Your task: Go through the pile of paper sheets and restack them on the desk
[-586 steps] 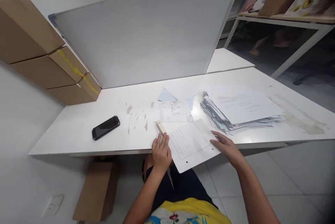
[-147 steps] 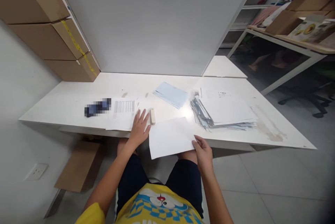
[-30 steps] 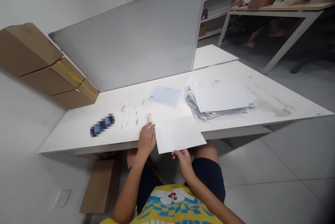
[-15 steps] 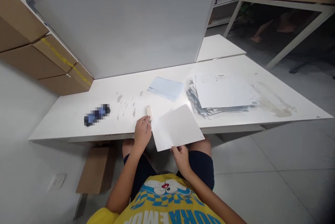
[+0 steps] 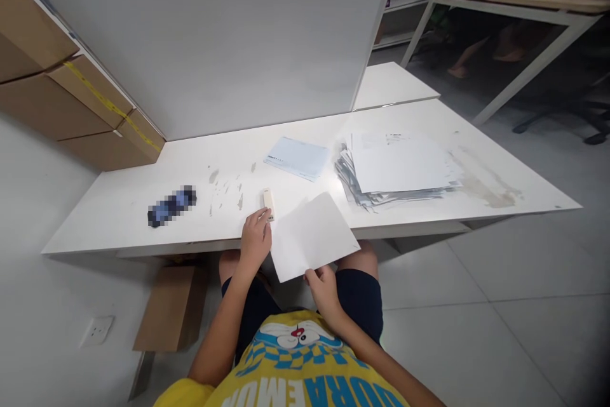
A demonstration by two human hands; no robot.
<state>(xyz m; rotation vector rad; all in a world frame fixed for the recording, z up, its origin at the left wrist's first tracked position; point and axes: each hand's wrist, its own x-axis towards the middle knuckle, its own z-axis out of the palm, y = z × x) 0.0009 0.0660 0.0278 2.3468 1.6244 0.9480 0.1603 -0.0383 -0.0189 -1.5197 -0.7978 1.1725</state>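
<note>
We hold a white sheet (image 5: 314, 235) in our right hand (image 5: 324, 289), its near edge pinched between thumb and fingers. The sheet slants across the front edge of the desk (image 5: 119, 216), its far part above the desktop and its near part out over our lap. A short dark mark shows near its right corner.

Our left hand (image 5: 256, 239) has its fingers close together, the tips touching the near end of a cream stapler (image 5: 268, 200); we cannot tell whether they grip it or only rest there. The stapler lies on the desk with its near end just beside the sheet's left edge, and we cannot tell whether paper sits in its mouth.

Beyond the stapler and the sheet, we see pale blue papers (image 5: 296, 158) lying flat, with dark print at their left end. To their right stands an uneven pile (image 5: 403, 166) of papers, a white page on top. Well to the left of our hands lies a dark, pixelated object (image 5: 171, 206), and grey smudges mark the desktop between it and the stapler. A whiteboard (image 5: 229, 45) stands along the back of the desk, with stacked boxes (image 5: 52, 102) beside it on the left.
</note>
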